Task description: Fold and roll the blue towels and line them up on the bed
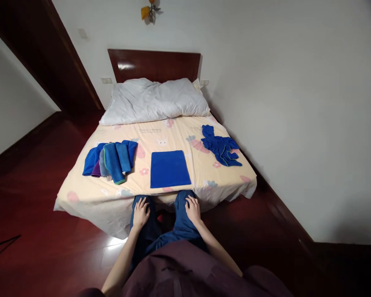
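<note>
1. While the person sits at the foot of the bed [91, 198], both hands lie palm-down on the knees of the blue trousers [185, 227].
2. L hand [141, 212]: open, fingers a bit spread, on L knee; grips nothing, just touches fabric.
3. R hand [193, 209]: same idea, open w/ fingers loosely bent, on R knee; grips nothing. Undersides of both hidden.
4. Flat blue cloth [170, 169]: nearest the hands but not touched; spread smooth, roughly sq., nr the bed's front edge, just beyond the knees.
5. L of it, apart: fanned row of cloths [113, 161], overlapping; blue, teal, purple & greyish, some w/ green edging.
6. R of it, also apart: crumpled blue cloth heap [221, 146], nr the bed's R side, bits of green trim showing; can't tell how many pcs.
7. All on a pale yellow sheet [117, 134] w/ pink & grey-blue prints.
8. Far end: white pillow [154, 101] lying across, dark wood headboard [154, 62] behind.
</note>
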Demonstrator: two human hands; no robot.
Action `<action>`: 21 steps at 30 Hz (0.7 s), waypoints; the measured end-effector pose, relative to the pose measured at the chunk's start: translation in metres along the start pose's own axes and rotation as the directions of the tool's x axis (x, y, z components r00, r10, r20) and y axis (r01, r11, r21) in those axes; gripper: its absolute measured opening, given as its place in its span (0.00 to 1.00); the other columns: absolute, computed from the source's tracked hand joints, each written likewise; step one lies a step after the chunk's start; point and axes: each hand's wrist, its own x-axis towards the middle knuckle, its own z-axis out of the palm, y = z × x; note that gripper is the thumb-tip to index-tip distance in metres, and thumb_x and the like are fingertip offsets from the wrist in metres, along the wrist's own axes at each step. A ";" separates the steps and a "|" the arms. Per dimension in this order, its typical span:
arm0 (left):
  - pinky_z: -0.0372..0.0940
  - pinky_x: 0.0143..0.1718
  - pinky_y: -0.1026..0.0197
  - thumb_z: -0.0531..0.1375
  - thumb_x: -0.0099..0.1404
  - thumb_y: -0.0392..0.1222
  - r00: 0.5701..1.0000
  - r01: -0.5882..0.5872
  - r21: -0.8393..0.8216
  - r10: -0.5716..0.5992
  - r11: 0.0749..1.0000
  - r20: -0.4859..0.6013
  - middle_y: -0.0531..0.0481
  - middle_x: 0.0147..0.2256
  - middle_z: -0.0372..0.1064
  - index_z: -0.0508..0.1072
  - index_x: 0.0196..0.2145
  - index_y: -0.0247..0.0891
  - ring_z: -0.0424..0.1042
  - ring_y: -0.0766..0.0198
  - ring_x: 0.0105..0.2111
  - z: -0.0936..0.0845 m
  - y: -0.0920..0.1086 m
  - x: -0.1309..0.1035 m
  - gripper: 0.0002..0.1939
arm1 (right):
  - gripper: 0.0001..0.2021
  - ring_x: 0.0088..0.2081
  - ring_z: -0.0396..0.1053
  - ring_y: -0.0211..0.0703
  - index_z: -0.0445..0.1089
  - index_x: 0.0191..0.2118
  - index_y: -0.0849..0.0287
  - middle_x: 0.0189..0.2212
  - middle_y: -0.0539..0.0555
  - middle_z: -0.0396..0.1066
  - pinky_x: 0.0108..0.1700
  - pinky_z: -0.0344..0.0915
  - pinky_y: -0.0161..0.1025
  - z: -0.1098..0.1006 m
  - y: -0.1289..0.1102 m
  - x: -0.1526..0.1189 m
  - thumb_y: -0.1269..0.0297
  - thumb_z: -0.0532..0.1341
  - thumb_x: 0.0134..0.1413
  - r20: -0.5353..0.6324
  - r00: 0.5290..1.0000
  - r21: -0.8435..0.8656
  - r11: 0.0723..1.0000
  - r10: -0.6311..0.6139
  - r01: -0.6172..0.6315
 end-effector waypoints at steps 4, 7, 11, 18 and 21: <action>0.55 0.69 0.38 0.57 0.68 0.39 1.000 0.012 -0.046 -0.012 0.999 -0.005 0.43 0.66 0.65 0.82 0.45 0.41 0.57 0.43 0.70 0.000 0.000 0.000 0.14 | 0.17 0.56 0.70 0.55 0.78 0.51 0.59 0.57 0.62 0.74 0.57 0.68 0.51 -0.003 0.008 0.000 0.68 0.54 0.66 0.003 0.999 -0.037 0.999 0.037 -0.037; 0.59 0.66 0.36 0.58 0.68 0.40 0.999 0.049 -0.092 -0.049 0.995 0.007 0.44 0.64 0.68 0.83 0.41 0.42 0.58 0.42 0.69 -0.003 -0.001 0.005 0.12 | 0.16 0.54 0.70 0.54 0.77 0.51 0.59 0.55 0.62 0.75 0.56 0.67 0.49 -0.005 0.012 0.003 0.67 0.54 0.65 0.008 0.999 -0.049 0.998 0.042 -0.041; 0.65 0.60 0.40 0.57 0.69 0.42 0.987 0.159 -0.216 -0.155 0.963 0.034 0.43 0.54 0.77 0.82 0.43 0.43 0.69 0.45 0.60 -0.010 -0.006 0.029 0.13 | 0.17 0.51 0.72 0.53 0.75 0.52 0.60 0.49 0.61 0.77 0.55 0.69 0.47 -0.005 0.020 0.026 0.67 0.55 0.63 0.006 0.998 0.007 0.998 0.069 -0.069; 0.69 0.57 0.49 0.58 0.67 0.38 0.989 0.144 -0.240 -0.149 0.960 -0.001 0.40 0.53 0.77 0.77 0.54 0.38 0.75 0.49 0.53 -0.015 -0.013 0.083 0.19 | 0.21 0.40 0.76 0.48 0.75 0.52 0.59 0.46 0.61 0.76 0.48 0.75 0.43 0.000 0.033 0.085 0.72 0.57 0.53 -0.086 0.982 0.173 0.973 0.171 -0.154; 0.64 0.63 0.43 0.58 0.66 0.36 0.999 0.024 -0.208 -0.032 0.978 -0.037 0.40 0.59 0.72 0.77 0.54 0.39 0.69 0.46 0.60 -0.016 -0.014 0.099 0.20 | 0.22 0.45 0.76 0.49 0.76 0.52 0.58 0.48 0.60 0.76 0.52 0.74 0.43 -0.003 0.036 0.097 0.74 0.56 0.52 -0.080 0.988 0.142 0.982 0.136 -0.123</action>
